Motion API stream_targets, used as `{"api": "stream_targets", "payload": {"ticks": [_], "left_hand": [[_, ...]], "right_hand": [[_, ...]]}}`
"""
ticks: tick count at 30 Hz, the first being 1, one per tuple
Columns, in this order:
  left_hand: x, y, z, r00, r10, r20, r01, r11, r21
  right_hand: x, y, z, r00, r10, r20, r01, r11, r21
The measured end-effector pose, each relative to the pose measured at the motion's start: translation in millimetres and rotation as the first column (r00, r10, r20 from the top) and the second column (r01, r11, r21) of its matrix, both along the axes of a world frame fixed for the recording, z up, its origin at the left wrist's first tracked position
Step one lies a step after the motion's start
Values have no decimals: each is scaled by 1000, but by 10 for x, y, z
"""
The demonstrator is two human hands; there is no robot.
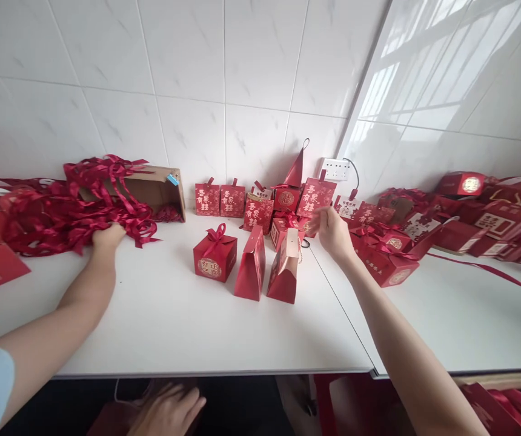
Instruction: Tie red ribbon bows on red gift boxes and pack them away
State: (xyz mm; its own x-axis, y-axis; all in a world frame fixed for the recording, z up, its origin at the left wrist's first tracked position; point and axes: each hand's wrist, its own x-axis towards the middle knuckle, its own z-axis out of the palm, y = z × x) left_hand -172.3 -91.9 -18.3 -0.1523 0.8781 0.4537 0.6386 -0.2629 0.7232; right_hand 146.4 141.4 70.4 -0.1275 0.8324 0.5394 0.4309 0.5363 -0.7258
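Since I'm running this from afar, the head view is all I've got: the left hand (109, 235) is at the ribbon pile (83, 221) by the cardboard box (151, 172), fingers mostly hidden, so I can't tell if that grip is clamped on anything. The right hand (333, 233) is at a printed red card (316, 192), too blurry to call its grip apart or together. Progress-wise, the square box (215, 257) mid-bench (174, 327) has a finished bow. The two tall boxes (249, 272) beside it show none, so I'd say partly done. A third hand (167, 413) sits below the bench edge, no clue whose.
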Motion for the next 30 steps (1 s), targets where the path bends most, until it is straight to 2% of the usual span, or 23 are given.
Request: {"api": "stream_targets", "payload": {"ticks": [3, 5, 6, 7, 10, 13, 16, 20, 23, 26, 30], "left_hand": [[561, -360, -237, 999, -31, -28, 31, 1000, 4], [794, -371, -241, 998, -56, -42, 57, 998, 27], [874, -292, -195, 997, -64, -40, 66, 996, 58], [936, -160, -127, 997, -78, -26, 81, 990, 113], [1079, 457, 121, 997, 18, 80, -38, 964, 263], [1196, 1072, 260, 985, 107, 132, -132, 971, 199], [1217, 1384, 236, 975, 94, 200, -117, 987, 106], [1073, 1393, 125, 901, 26, 433, -40, 999, 25], [992, 1308, 94, 806, -91, 585, 130, 991, -24], [1035, 1267, 117, 751, -176, 637, 231, 973, -3], [1293, 1322, 173, 678, -295, 673, 368, 929, 37]], "right_hand": [[-76, 100, -45, 996, 79, -46, -80, 997, -3], [-119, 107, -117, 982, 174, -75, -178, 983, -43], [-137, 94, -165, 972, 221, -81, -227, 971, -71], [-153, 72, -220, 963, 257, -80, -264, 959, -98], [-176, -33, -397, 964, 263, -33, -265, 954, -136], [-123, -170, -537, 978, 204, 50, -199, 977, -79], [18, -300, -626, 974, 193, 117, -193, 981, -10], [226, -415, -720, 972, 215, 95, -217, 976, 18], [299, -471, -781, 965, 260, -32, -262, 960, -97], [319, -526, -850, 909, 379, -172, -408, 893, -190], [385, -619, -991, 841, 477, -257, -534, 810, -243]]}}
